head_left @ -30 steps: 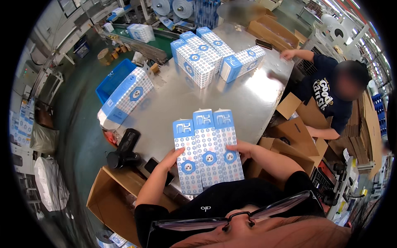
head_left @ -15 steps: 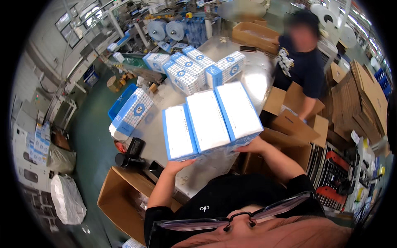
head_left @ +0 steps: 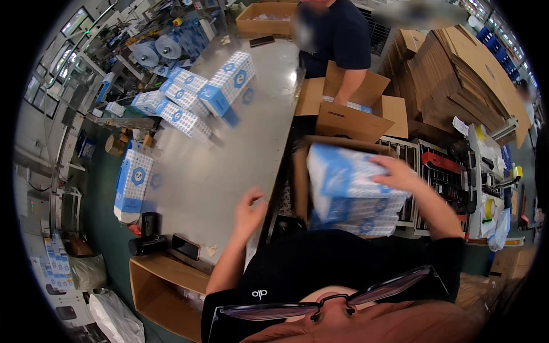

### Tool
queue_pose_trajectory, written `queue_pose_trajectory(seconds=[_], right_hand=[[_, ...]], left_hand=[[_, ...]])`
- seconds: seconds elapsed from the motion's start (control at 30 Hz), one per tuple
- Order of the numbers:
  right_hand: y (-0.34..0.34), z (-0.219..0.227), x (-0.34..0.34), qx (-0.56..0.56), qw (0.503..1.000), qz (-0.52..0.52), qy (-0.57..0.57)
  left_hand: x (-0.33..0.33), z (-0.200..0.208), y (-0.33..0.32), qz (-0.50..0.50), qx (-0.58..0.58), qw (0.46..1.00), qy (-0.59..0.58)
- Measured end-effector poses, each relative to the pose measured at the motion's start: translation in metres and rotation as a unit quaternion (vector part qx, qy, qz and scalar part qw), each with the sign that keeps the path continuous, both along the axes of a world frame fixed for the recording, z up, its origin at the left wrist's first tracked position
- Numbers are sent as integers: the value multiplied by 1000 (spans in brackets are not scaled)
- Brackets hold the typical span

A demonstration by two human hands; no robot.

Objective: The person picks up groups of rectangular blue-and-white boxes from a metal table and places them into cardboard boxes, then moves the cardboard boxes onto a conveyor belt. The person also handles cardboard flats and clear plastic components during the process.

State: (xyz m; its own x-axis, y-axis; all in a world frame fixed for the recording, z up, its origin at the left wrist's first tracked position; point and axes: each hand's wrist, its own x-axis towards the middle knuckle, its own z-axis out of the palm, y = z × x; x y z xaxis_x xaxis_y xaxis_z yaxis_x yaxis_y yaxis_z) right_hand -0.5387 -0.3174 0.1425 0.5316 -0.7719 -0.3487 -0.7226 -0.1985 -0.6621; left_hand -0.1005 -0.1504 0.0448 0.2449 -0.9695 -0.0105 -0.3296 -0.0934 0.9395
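Several plastic-wrapped blue-and-white packs (head_left: 334, 186) lie tilted and blurred in the mouth of a cardboard box (head_left: 301, 177) on my right. My right hand (head_left: 396, 174) rests on their right side, its fingers bent over the wrapping. Over the table edge hangs my left hand (head_left: 250, 212), holding nothing, its fingers loosely curled and apart. More patterned packs (head_left: 183, 94) lie grouped on the metal table (head_left: 229, 154), one of them (head_left: 231, 80) standing nearest the middle. Another pack (head_left: 135, 180) stands by the table's left edge.
Across the table's right side, a co-worker (head_left: 346, 34) reaches into another open carton (head_left: 354, 120). Flattened cardboard (head_left: 452, 80) is stacked behind it, above a roller conveyor (head_left: 403, 151). A phone (head_left: 186, 247), a black cylinder (head_left: 147, 244) and an open box (head_left: 160, 286) sit near left.
The packs I held between both hands over the table have moved right, to the cardboard box. My left hand has let go of them. The view has swung rightward.
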Motion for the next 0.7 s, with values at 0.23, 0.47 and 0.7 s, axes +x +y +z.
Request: queue_pose_trajectory(seconds=[0.23, 0.47, 0.7], right_hand=[[-44, -176, 63, -141, 989, 4, 43], [-45, -174, 120, -77, 924, 256, 275], [-34, -264, 127, -93, 921, 239, 294]], left_hand=[[-4, -48, 10, 17, 104, 993, 51], [9, -73, 55, 152, 124, 977, 81], [46, -49, 162, 350, 124, 928, -28]])
